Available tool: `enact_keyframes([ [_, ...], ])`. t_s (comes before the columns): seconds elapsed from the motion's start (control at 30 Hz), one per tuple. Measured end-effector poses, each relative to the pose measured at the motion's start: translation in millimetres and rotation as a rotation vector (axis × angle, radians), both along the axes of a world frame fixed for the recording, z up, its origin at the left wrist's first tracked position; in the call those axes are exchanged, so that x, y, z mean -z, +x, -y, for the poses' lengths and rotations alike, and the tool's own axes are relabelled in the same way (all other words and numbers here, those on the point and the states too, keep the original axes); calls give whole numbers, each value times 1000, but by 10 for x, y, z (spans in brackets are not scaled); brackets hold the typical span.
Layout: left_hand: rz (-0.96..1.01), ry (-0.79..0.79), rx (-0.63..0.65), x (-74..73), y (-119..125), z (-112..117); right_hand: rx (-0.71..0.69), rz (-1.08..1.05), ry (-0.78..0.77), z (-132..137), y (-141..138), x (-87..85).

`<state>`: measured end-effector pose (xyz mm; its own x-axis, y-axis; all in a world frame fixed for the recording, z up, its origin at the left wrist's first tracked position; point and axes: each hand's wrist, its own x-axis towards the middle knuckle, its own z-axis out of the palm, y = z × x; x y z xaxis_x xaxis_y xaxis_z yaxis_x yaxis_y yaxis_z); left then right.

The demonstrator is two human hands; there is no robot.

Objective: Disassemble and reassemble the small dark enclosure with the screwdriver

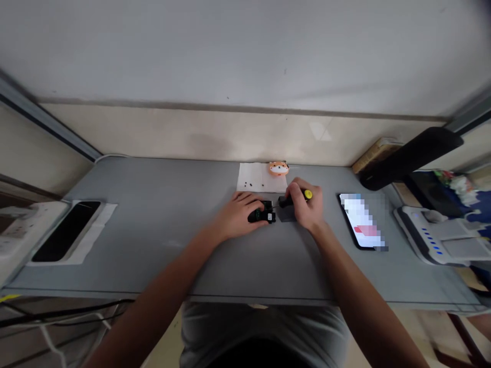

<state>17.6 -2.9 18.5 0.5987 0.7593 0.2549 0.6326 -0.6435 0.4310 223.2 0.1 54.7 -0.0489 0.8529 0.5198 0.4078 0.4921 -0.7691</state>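
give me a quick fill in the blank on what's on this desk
The left hand holds a small device coloured ___.
The right hand grips a screwdriver whose handle tip is ___.
The lit phone lies on the person's ___ side.
Missing words: black; yellow; right.

Grey desk (153, 230) across the middle of the view, pushed flat against a pale grey wall (245, 51). Just behind the desk, a cream band (153, 133) along the foot of the wall, topped by a thin dark line. Left of the desk, a slanting metal rail (49, 130). Over the desk's right rear corner, a black lamp head (412, 156). Below the desk's front left edge, dark cables (57, 313). Soft, even light; faint sheen on the desk top.
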Motion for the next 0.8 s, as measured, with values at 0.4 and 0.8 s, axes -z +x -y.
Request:
enact_keyframes([
  [0.4,40,-55,-39,68,-3,-29,14,25,-9,32,-52,4],
  [0.8,63,-83,-37,37,-2,-21,63,-33,-54,9,-86,35],
])
